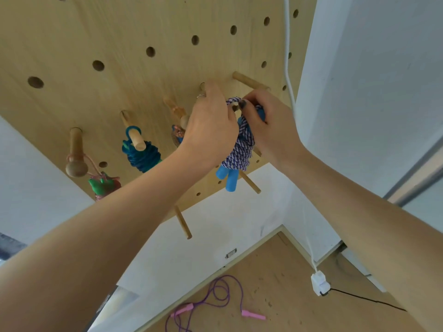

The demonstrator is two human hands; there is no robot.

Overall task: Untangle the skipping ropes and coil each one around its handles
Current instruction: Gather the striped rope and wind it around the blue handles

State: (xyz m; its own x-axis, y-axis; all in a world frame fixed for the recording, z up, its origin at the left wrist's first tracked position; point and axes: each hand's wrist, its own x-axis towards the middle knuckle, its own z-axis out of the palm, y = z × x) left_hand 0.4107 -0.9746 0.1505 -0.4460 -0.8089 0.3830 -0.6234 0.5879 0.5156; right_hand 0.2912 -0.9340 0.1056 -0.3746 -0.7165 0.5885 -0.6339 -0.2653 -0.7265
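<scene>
both hands [211, 125] [271, 121] raised at the pegboard [119, 44], gripping the coiled blue-handled rope [239, 152]

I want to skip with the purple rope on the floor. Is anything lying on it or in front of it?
Nothing visible lies on the purple skipping rope. It sprawls loose on the wooden floor, pink handles free. Both hands are busy up at the pegboard.

Hidden and cut-off parts at the pegboard

Your left hand [211, 125] covers the peg behind it and most of the orange rope bundle [177, 135]; your right hand [268, 123] hides the upper blue handles [230, 179] of the striped rope [239, 149]. The purple rope [215, 293] on the floor runs off the near edge, and the pegboard [119, 32] off the top.
</scene>
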